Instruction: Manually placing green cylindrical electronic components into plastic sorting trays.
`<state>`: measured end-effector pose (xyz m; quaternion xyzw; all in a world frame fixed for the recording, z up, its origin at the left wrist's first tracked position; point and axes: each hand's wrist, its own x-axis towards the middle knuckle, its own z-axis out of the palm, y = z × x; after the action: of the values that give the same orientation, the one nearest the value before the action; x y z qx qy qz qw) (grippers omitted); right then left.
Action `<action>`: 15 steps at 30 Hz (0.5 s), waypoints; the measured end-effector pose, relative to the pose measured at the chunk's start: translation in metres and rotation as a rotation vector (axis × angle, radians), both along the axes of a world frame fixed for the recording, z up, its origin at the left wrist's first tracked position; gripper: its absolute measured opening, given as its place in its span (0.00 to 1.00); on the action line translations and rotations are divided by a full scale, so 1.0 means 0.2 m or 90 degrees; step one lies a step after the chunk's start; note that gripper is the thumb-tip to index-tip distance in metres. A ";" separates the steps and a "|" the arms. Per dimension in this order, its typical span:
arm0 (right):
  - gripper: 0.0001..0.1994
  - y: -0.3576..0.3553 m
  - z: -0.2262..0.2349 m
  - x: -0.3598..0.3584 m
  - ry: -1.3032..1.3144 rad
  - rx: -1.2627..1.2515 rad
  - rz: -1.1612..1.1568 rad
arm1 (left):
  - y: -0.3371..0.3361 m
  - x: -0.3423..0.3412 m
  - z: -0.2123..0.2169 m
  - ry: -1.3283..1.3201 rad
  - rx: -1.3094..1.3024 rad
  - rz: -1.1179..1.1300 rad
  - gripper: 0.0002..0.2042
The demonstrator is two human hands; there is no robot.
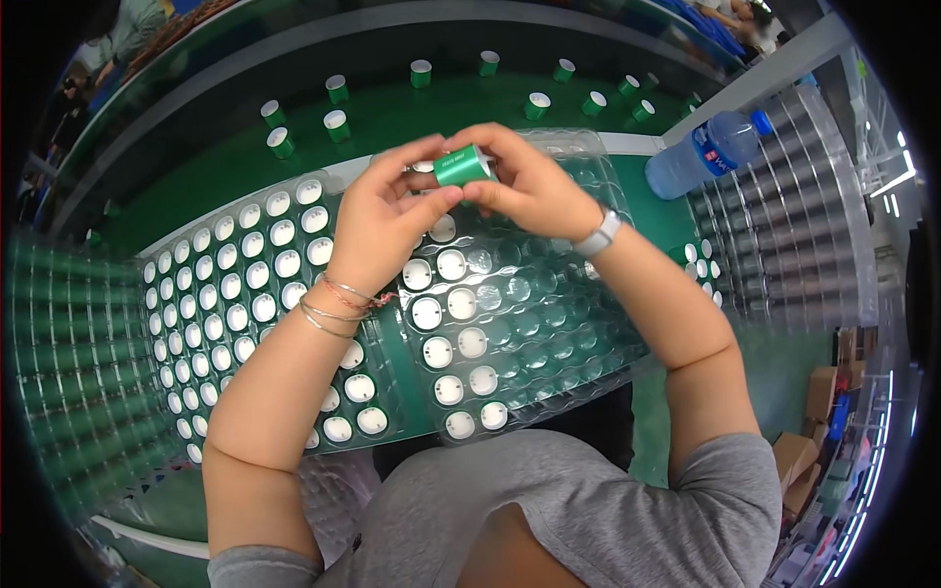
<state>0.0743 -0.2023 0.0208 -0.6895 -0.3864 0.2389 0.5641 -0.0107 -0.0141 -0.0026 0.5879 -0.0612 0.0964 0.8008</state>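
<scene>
Close together above the trays, my left hand [385, 209] and my right hand [534, 186] are both closed on a small green cylinder [461, 167] with a white end. It lies on its side between my fingertips. A white piece [421, 167] shows between my left fingers; its shape is partly hidden. Below my hands is a clear plastic tray [549, 304], with white-topped pieces [461, 303] in its left columns and bare pockets to the right. Under my left forearm, another clear tray [392, 416] holds rows of white-topped pieces [236, 317].
Beyond the trays, several green cylinders with white tops [336, 124] stand on a green conveyor belt [382, 108]. A water bottle [701, 152] lies at the right, by a stack of clear trays [794, 216]. More clear trays [78, 363] stand at the left.
</scene>
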 end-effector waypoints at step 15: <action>0.25 -0.07 -0.10 0.04 -0.029 0.130 -0.101 | 0.02 0.02 0.02 0.033 0.172 0.056 0.19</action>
<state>0.0818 -0.2157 0.0010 -0.6619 -0.3659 0.1373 0.6396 -0.0065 -0.0094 0.0008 0.6949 -0.0270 0.1074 0.7105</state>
